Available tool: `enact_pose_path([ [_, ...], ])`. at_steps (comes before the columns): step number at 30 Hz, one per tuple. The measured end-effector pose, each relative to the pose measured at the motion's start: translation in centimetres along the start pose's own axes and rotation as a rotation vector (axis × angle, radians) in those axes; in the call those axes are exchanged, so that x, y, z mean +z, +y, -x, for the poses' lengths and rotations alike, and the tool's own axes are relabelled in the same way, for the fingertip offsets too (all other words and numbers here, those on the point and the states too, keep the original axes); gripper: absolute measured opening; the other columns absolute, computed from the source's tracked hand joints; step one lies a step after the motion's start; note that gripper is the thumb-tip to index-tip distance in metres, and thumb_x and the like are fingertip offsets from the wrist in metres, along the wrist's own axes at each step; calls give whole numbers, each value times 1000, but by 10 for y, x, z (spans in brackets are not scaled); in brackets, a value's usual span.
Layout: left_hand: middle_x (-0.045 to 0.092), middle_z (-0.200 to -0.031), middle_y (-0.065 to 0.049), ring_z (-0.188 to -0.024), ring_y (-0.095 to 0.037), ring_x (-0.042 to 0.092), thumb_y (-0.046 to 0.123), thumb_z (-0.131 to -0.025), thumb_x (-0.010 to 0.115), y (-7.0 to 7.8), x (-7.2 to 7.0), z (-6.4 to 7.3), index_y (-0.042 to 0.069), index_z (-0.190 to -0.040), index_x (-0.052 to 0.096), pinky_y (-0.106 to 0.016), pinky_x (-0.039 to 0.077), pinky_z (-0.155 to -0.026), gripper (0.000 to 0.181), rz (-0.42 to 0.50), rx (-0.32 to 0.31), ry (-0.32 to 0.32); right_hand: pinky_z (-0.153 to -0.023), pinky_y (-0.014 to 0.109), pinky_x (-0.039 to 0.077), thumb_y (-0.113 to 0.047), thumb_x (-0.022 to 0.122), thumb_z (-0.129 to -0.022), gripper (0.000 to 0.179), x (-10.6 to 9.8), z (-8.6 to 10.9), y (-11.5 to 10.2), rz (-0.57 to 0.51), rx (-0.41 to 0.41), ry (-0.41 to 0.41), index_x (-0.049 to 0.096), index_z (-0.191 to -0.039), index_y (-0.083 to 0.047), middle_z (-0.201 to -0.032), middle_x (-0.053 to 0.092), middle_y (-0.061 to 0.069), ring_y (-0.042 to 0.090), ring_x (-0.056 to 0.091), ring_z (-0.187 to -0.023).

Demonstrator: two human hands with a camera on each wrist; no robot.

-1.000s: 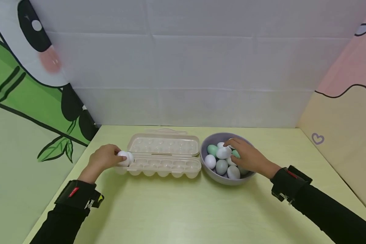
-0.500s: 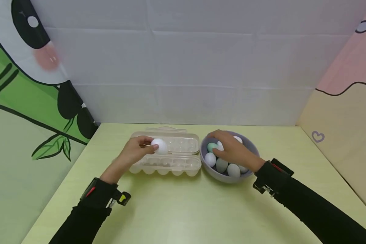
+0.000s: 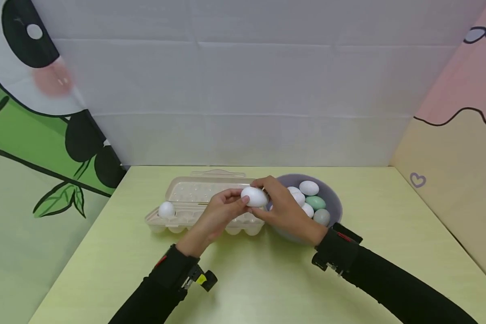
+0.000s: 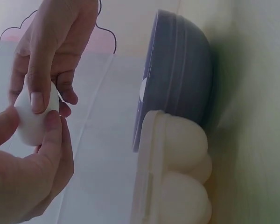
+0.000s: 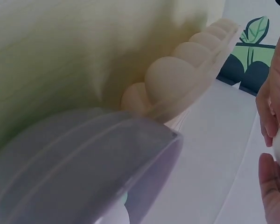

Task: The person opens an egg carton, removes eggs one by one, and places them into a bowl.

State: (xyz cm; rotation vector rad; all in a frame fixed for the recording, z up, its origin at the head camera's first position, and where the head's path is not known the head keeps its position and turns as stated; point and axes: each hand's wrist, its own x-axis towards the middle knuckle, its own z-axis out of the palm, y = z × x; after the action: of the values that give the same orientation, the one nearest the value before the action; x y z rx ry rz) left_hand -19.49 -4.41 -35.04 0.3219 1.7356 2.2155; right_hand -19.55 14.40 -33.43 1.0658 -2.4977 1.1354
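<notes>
A white egg (image 3: 254, 197) is held up in front of the bowl's left rim, between both hands. My left hand (image 3: 219, 214) pinches its left end between thumb and fingers. My right hand (image 3: 286, 208) grips the right end, its forefinger over the top and thumb below. In the left wrist view, fingers of both hands lie on the same egg (image 4: 31, 122). The clear plastic egg carton (image 3: 178, 220) lies with its lid raised at the back, and another white egg (image 3: 166, 210) sits at its left end. My hands hide some of its cups.
Right of the carton stands a grey-purple bowl (image 3: 333, 198) with white, green and grey eggs; my right hand covers its left part. Both stand on a pale yellow table (image 3: 243, 288). A grey-white backdrop (image 3: 243, 90) rises behind, with painted panels at the sides.
My left hand has moved right from the carton's left end, carrying a white egg. My right hand has come left out of the bowl onto that egg. The egg at the carton's left end is uncovered.
</notes>
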Motion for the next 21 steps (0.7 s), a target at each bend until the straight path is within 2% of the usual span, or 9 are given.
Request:
enact_pose_path([
  [4, 50, -114, -19, -97, -24, 56, 10, -90, 54, 0, 6, 3, -4, -119, 41, -37, 44, -90, 35, 16, -35, 3, -75, 29, 45, -21, 67, -81, 41, -4, 5, 0, 18, -1, 3, 45, -116, -18, -109, 47, -6, 9, 47, -91],
  [9, 48, -113, -16, -105, -33, 51, 15, -89, 57, 3, -1, 10, -1, -120, 40, -40, 46, -87, 39, -119, -24, 30, -74, 32, 46, -20, 69, -78, 43, -23, 8, 7, 82, 28, 29, 47, -115, -16, -109, 50, -4, 10, 48, -91],
  [15, 46, -118, -15, -104, -27, 50, 13, -90, 53, 16, -29, 26, 0, -121, 39, -37, 47, -86, 37, -271, 0, 88, -71, 37, 46, -12, 69, -77, 43, -64, 16, 33, 141, 141, 78, 47, -114, -12, -109, 50, 3, 18, 48, -91],
  [21, 45, -121, -16, -104, -24, 52, 14, -92, 50, 31, -65, 48, 0, -124, 37, -30, 48, -83, 37, -381, 6, 163, -72, 40, 45, -10, 68, -76, 37, -90, 33, 63, 222, 319, 36, 50, -108, -9, -104, 53, 7, 22, 50, -89],
])
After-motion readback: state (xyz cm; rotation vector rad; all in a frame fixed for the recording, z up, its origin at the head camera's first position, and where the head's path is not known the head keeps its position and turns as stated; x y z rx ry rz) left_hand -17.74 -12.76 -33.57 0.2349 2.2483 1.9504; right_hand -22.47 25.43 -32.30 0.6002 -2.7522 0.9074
